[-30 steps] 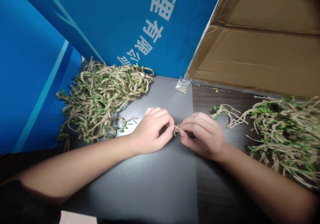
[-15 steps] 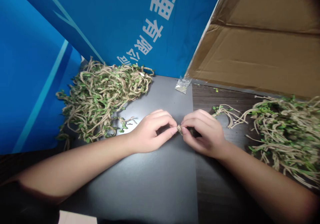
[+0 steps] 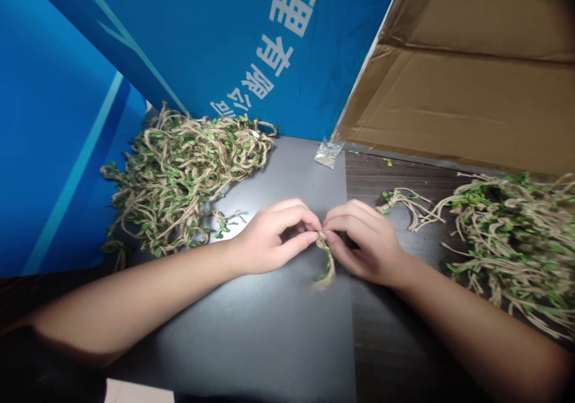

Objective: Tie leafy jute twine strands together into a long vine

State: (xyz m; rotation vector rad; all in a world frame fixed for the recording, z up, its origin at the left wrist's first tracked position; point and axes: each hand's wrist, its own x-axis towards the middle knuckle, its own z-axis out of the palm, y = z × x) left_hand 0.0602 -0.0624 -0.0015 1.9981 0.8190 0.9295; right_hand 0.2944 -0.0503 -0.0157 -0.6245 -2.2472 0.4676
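Both hands meet over the grey surface, fingertips almost touching. My left hand (image 3: 285, 232) is closed in a pinch on one side of a short piece of twine with green leaves (image 3: 329, 265). From the other side my right hand (image 3: 366, 235) pinches the same twine between thumb and fingers. Its leafy end hangs down below the fingertips and is blurred. The upper part of the twine, between the fingers, is mostly hidden.
On the left lies a big heap of tan leafy twine (image 3: 188, 175); another pile of cut leafy strands (image 3: 516, 247) lies at right. A small clear packet (image 3: 328, 154) sits near the blue panel (image 3: 233, 38). A cardboard sheet (image 3: 476, 97) stands behind, and a pale card (image 3: 139, 391) lies near the front edge.
The leafy end of the twine now hangs down below my fingertips, where only a small knot-like bit showed before. Both hands have stayed nearly in place.
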